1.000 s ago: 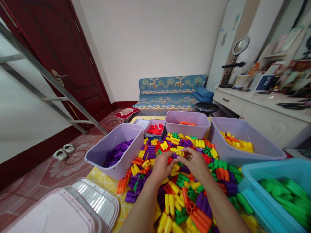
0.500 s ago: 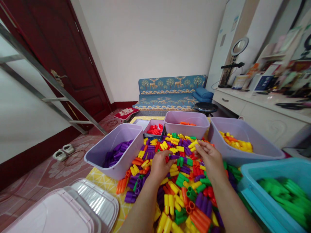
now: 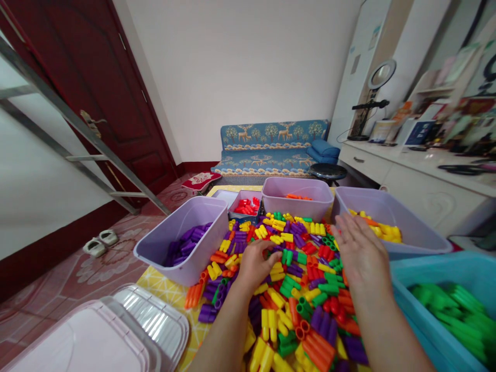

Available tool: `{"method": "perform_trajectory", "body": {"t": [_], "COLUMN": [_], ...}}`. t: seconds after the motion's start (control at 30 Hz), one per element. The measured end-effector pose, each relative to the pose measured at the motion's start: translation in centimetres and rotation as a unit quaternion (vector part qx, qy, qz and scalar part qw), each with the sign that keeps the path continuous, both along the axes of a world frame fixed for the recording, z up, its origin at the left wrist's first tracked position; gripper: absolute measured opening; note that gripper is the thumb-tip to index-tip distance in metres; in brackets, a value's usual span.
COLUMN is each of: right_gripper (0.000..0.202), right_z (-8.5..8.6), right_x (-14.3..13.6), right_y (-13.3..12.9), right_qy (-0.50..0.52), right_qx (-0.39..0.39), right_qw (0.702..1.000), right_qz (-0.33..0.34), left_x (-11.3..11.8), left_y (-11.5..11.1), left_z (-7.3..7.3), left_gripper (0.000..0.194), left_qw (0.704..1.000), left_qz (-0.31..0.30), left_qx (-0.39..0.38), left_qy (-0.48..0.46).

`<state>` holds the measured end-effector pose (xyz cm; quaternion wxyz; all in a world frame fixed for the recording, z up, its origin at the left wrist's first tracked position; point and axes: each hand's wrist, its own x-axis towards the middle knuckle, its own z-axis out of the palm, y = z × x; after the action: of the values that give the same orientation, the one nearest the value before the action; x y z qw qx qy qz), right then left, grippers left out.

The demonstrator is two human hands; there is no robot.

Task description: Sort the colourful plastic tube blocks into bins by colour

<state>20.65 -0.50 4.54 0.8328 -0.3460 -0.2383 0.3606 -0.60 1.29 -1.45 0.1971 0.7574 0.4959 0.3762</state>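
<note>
Pieces in yellow, purple, green, orange and red, such as a green piece [image 3: 291,285], lie heaped over the table. My left hand [image 3: 256,262] is low over the middle of the heap, its fingers curled toward the thumb; what they hold, if anything, is hidden. My right hand [image 3: 360,250] is beside the near left edge of the right lilac bin [image 3: 418,241], fingers stretched out and no piece visible in it. That bin holds yellow pieces [image 3: 389,232] and an orange one. Purple pieces [image 3: 189,243] fill part of the left lilac bin [image 3: 213,253].
A middle lilac bin [image 3: 296,205] holds orange pieces, and a small box [image 3: 252,218] holds red ones. Green pieces lie in a turquoise bin [image 3: 480,263] at the right. Stacked lids [image 3: 89,341] are at the front left. A ladder [image 3: 89,135] leans at the left.
My right hand has moved right, toward the right lilac bin, and has opened; the yellow piece at its fingertips is no longer there. My left hand has barely moved.
</note>
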Motion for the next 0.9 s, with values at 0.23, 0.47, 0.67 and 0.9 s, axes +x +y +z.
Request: {"method": "perform_trajectory", "body": {"t": [0.23,0.47,0.67,0.9], "right_gripper": [0.030,0.064,0.048,0.028], "right_z": [-3.2,-6.2,-6.2,-5.3], "right_x": [-0.8,-3.2,-4.5,-3.2], "right_y": [0.8,0.2,0.2,0.9], "right_qy": [-0.397,-0.712,-0.755,-0.687], "right_qx": [-0.174,-0.171,-0.183,-0.200], "right_qw": [0.882,0.641,0.604,0.678], "right_qz": [0.185,0.231,0.174,0.170], "left_x": [-2.0,-3.4,-0.8,0.3], "left_y": [-0.1,-0.4,-0.7,-0.3], "left_z": [2.1,2.5,1.4,0.4], "left_gripper": [0.025,0.071,0.065,0.043], "left_qw": [0.997,0.971,0.979,0.995], "left_qz": [0.015,-0.140,-0.110,-0.052], "left_qx": [-0.014,-0.077,-0.032,-0.017], "left_qy": [0.072,0.179,0.169,0.086]}}
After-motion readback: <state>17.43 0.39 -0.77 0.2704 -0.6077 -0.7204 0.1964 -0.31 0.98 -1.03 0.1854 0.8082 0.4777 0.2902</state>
